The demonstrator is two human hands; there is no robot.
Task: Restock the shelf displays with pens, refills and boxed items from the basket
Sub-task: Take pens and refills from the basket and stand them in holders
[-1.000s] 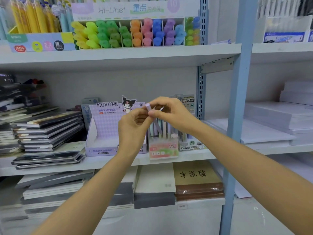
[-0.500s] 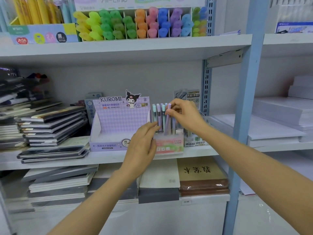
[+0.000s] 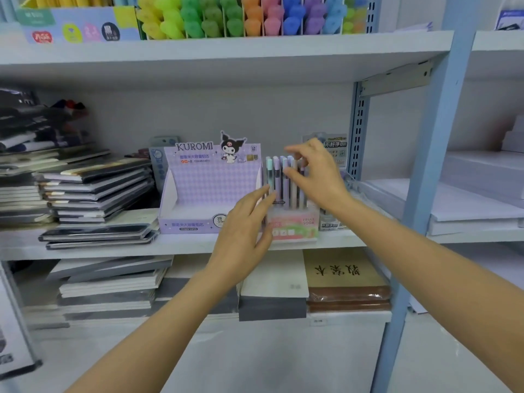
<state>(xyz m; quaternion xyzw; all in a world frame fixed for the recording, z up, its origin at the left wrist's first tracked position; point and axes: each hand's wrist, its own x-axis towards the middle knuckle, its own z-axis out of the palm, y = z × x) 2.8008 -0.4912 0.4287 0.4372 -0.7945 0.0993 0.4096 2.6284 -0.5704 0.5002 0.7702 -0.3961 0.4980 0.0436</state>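
Several pastel pens stand upright in a pink display box marked FRUIT SODA on the middle shelf. My left hand reaches in from the lower left with straight fingers. Its fingertips touch the leftmost pens and the box's front left corner. My right hand hovers over the right side of the pen row. Its index finger and thumb are spread apart at the pen tops and hold nothing. The purple KUROMI display box stands open just left of the pens. No basket is in view.
Stacked notebooks fill the shelf's left side. A refill display stands behind my right hand. Coloured highlighters line the shelf above. A blue upright post rises to the right, with paper stacks beyond it. More books lie on the shelf below.
The pen I held between both hands now stands in the pink box. My right hand has let go and opened above the row. My left hand dropped to the box's left side.
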